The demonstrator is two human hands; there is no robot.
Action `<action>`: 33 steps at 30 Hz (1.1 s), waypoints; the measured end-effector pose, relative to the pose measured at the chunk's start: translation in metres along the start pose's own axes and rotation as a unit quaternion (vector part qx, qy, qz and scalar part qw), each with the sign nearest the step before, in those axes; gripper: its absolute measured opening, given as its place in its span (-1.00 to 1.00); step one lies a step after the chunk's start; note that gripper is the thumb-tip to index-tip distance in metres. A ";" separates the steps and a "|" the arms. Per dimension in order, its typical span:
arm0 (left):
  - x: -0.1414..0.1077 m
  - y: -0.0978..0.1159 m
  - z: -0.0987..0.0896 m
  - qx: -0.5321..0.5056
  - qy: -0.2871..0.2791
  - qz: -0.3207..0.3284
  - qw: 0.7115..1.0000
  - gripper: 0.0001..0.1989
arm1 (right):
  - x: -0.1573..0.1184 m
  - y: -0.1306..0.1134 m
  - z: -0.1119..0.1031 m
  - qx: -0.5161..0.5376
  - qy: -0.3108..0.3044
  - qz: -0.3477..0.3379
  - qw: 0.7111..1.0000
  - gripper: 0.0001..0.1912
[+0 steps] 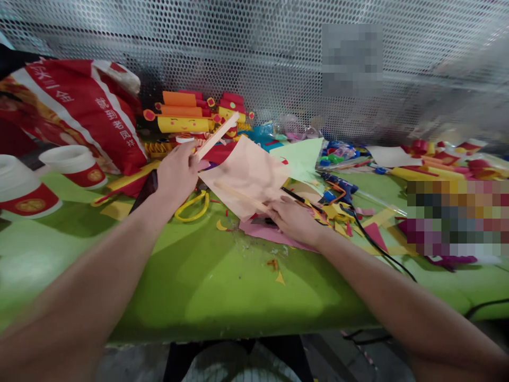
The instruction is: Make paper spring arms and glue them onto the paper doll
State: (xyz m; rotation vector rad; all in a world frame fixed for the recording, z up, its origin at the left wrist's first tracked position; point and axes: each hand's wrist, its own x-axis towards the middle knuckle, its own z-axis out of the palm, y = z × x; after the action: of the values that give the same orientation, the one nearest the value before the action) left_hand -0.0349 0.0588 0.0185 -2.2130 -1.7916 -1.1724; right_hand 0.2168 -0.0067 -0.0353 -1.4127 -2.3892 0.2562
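My left hand (178, 171) is closed round the lower end of a pale strip (218, 137), which slants up to the right. In my right hand (292, 217) the fingers pinch the near end of a thin pale stick (242, 196). That stick lies across a light pink paper sheet (254, 170), whose lower corner is near my right fingers. A light green sheet (304, 159) sits behind it, and a darker pink sheet (270, 232) is partly hidden under my right hand. Yellow scissors (193, 208) rest just below my left hand.
White and red cups (77, 167) and a red bag (87, 106) stand at the left. Paper figures (185, 114) are at the back by the perforated metal panel (254, 42). A blue glue gun (338, 183), its black cable and paper scraps lie on the right of the green table (199, 297).
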 end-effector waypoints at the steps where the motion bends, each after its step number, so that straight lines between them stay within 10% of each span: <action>1: -0.002 0.006 0.001 -0.046 0.011 -0.007 0.999 -0.65 | 0.000 0.003 0.001 0.027 0.039 -0.002 0.999 -0.74; 8: -0.023 0.041 0.016 -0.361 -0.088 -0.121 0.920 -0.78 | 0.004 0.015 -0.007 0.252 0.376 0.071 0.889 -0.82; 16: -0.043 0.065 0.021 -0.495 -0.156 -0.239 0.821 -0.64 | 0.018 -0.011 -0.038 0.528 0.308 0.193 0.767 -0.74; 24: -0.051 0.073 0.026 -0.558 -0.215 -0.295 0.746 -0.72 | 0.023 -0.022 -0.008 0.679 0.239 0.231 0.654 -0.91; 33: -0.059 0.080 0.023 -0.553 -0.257 -0.266 0.747 -0.86 | 0.013 -0.027 0.001 0.667 0.229 0.212 0.677 -0.78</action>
State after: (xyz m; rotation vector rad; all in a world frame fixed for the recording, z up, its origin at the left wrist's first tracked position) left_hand 0.0430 -0.0038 -0.0004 -2.8562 -2.4304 -2.4698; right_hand 0.1890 -0.0080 -0.0242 -0.9634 -0.8358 1.2552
